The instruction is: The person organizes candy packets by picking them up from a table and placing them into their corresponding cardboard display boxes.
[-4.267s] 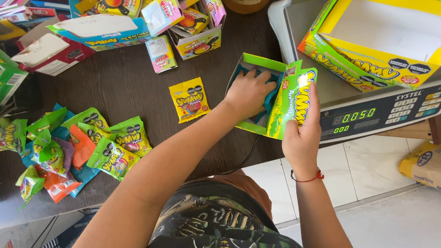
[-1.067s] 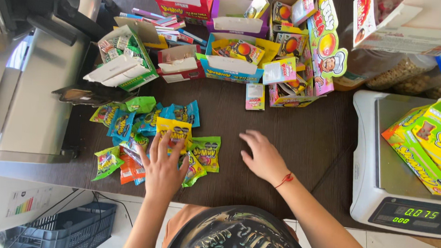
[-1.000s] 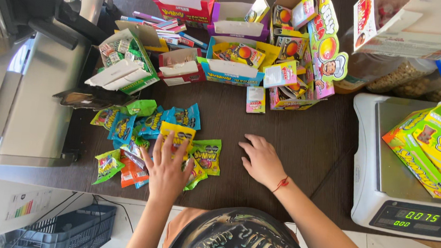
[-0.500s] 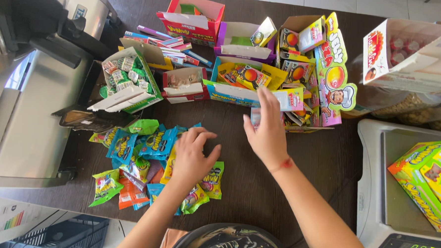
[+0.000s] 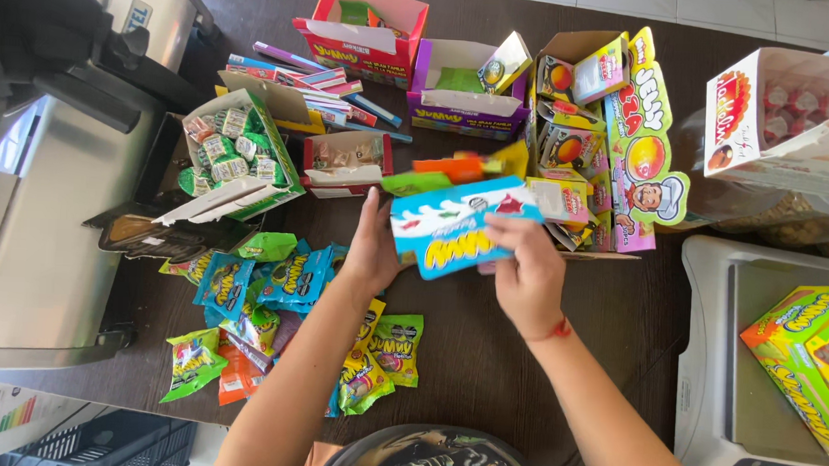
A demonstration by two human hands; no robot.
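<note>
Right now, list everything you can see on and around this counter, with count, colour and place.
Display box: one, blue and white, held up over the counter's middle.
Candy packets: a loose pile, green, blue, orange, yellow, on the left of the counter.
Open candy boxes: several, red, purple, green-and-white, brown, along the far edge.
Counter: one, dark brown.
Scale: one, white, at right, with yellow-green boxes on its pan.
Metal machine: one, silver, at left.
Crate: one, dark, on the floor at lower left.
Left hand: at the display box's left end, fingers behind it.
Right hand: holds the box's right end; red band on the wrist.
</note>
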